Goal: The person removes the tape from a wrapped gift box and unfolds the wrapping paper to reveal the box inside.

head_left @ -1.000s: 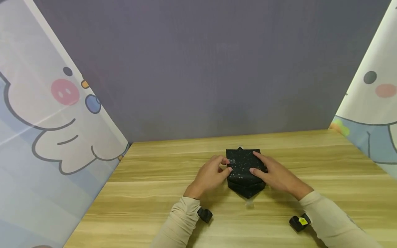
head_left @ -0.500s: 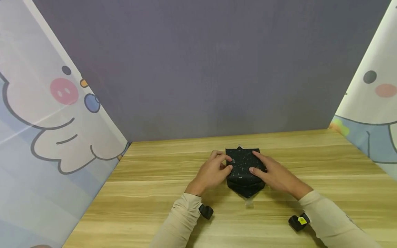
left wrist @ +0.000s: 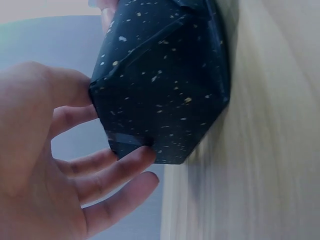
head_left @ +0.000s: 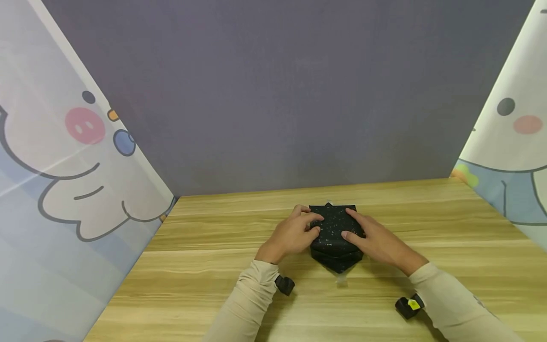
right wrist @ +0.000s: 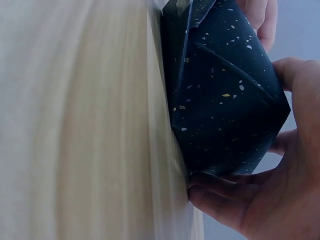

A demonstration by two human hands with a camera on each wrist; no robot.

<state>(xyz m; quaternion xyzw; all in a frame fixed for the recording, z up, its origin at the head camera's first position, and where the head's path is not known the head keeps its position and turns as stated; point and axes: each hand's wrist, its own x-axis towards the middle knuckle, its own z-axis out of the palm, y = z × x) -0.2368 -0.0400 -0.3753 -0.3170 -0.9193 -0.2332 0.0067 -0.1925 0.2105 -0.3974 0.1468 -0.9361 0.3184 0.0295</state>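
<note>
Both hands have crept a little farther over the wrapped box than a second ago, and the small strip of clear tape that showed near the left thumb then is now covered. That box, in black paper flecked with pale specks, sits on the wooden desk between the two hands. The left hand curls its fingers over the box's left top edge and its thumb lies on the top face; in the left wrist view the fingers press the folded end of the paper. The right hand lies on the right side, fingers bent over the top and down the flank (the right wrist view shows the fingers tucked under the pointed fold). Both hands therefore grasp the box rather than lying flat on it.

Most of the box's sides are hidden by the hands from above. A small clear scrap lies on the desk just in front of the box, too faint to identify. Both wrist views are blurred along the desk surface.
</note>
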